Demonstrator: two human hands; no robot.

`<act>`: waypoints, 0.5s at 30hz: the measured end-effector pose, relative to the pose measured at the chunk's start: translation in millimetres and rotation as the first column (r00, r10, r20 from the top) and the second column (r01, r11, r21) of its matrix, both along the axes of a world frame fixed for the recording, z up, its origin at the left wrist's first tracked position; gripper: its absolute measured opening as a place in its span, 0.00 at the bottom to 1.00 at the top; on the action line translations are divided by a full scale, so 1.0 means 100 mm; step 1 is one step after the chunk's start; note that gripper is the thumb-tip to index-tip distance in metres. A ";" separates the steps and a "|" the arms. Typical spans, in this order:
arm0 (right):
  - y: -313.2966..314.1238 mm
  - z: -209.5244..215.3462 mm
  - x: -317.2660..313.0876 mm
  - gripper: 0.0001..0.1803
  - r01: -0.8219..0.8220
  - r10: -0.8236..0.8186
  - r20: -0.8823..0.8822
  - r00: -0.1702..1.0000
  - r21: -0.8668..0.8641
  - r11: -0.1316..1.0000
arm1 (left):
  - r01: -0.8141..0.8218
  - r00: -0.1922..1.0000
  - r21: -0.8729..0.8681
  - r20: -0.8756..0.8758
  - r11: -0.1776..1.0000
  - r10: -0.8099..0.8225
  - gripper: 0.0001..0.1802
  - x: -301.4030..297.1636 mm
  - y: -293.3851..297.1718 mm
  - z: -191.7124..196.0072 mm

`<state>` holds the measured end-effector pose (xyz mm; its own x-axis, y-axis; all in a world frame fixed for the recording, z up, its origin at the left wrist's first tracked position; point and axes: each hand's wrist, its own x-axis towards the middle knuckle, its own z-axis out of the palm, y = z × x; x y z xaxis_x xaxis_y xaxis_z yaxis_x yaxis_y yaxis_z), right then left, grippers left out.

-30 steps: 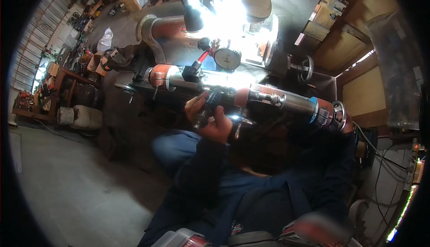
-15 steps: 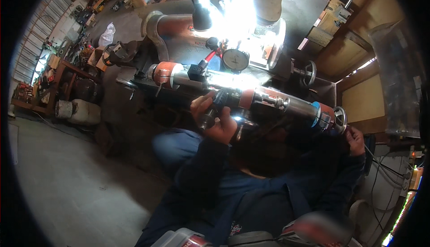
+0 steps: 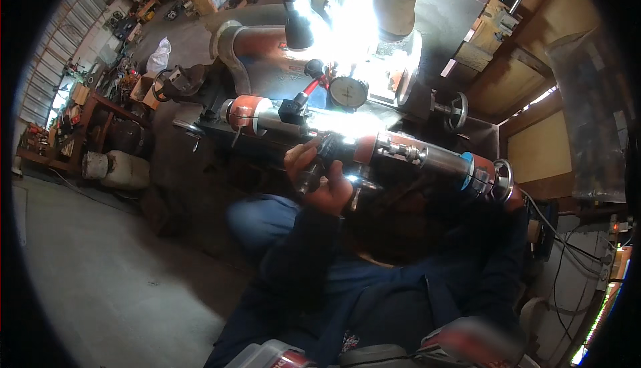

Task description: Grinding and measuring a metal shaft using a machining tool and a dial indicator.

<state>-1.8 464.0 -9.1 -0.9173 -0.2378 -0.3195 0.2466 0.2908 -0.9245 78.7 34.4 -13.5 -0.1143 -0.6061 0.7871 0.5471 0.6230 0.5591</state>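
Note:
A long machine carriage with orange collars and a bright metal shaft lies across the middle. My left hand [image 3: 322, 184] is wrapped round a dark knobbed handle [image 3: 309, 176] at the carriage's near side. A dial gauge [image 3: 348, 91] on a red-armed stand [image 3: 309, 88] sits just beyond it, under glaring light. At the carriage's right end is a metal handwheel [image 3: 503, 180]. My right hand [image 3: 515, 198] is against the lower right of its rim, in shadow, with its fingers mostly hidden. Beside the wheel, a blue ring [image 3: 467, 171] circles the shaft.
Another handwheel [image 3: 459, 111] stands behind on the right, and one [image 3: 162, 85] at the far left. A dark lamp head [image 3: 298, 24] hangs over the work. Cables [image 3: 557, 234] run down at the right. A wooden bench [image 3: 90, 124] with clutter and a pale cylinder [image 3: 127, 166] are at left.
My right hand has moved left and slightly up along the handwheel's rim, and its fingers are now less visible. My left hand keeps its hold on the handle.

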 end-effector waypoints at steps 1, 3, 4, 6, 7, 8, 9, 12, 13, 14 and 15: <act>0.13 -0.14 0.02 0.12 -0.022 0.022 -0.028 0.999 -0.007 1.000 | -0.002 1.000 -0.007 -0.010 1.000 0.002 0.20 -0.01 0.01 0.01; 0.33 -0.45 0.04 0.15 -0.085 0.083 -0.075 0.994 -0.032 0.996 | -0.011 1.000 0.022 -0.011 1.000 0.012 0.20 0.01 0.03 0.06; 0.47 -0.49 0.13 0.16 -0.097 0.093 -0.105 0.990 -0.031 0.995 | 0.008 1.000 0.068 -0.022 0.998 -0.006 0.20 -0.02 0.09 0.06; 0.65 0.04 0.42 0.13 -0.049 0.056 -0.036 0.998 0.173 0.984 | -0.005 1.000 0.048 0.001 0.999 0.005 0.20 0.01 0.04 0.04; 0.62 0.25 0.42 0.13 -0.044 0.051 -0.037 0.998 0.173 0.984 | 0.005 1.000 0.037 0.014 0.999 -0.006 0.20 0.01 0.05 0.04; 0.51 0.42 0.39 0.13 -0.061 0.072 -0.064 0.995 0.155 0.986 | 0.009 1.000 0.037 0.016 0.999 -0.009 0.20 -0.01 0.05 0.03; 0.44 0.50 0.34 0.13 -0.084 0.097 -0.091 0.991 0.136 0.987 | -0.004 1.000 0.012 0.013 1.000 0.004 0.22 -0.01 0.03 0.02; 0.38 0.24 0.13 0.14 0.005 -0.003 -0.234 0.972 0.010 1.000 | -0.014 1.000 -0.008 0.021 1.000 0.014 0.24 0.01 -0.02 -0.03; 0.31 0.24 0.08 0.15 0.126 -0.135 -0.273 0.953 -0.050 0.991 | -0.001 1.000 0.000 0.027 1.000 0.001 0.25 0.00 -0.01 -0.05; 0.30 0.22 0.02 0.15 0.162 -0.168 -0.267 0.949 -0.047 0.986 | 0.001 1.000 0.000 0.026 1.000 -0.001 0.25 -0.01 0.00 -0.05; 0.29 0.18 -0.03 0.15 0.163 -0.170 -0.267 0.949 -0.047 0.985 | -0.016 1.000 0.003 0.027 1.000 0.016 0.25 -0.02 0.01 -0.05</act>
<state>-4.4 492.8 8.7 -0.9956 -0.0787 -0.0517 0.0311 0.2435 -0.9694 77.1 35.1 -18.4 -0.1255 -0.6104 0.7821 0.5220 0.6298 0.5753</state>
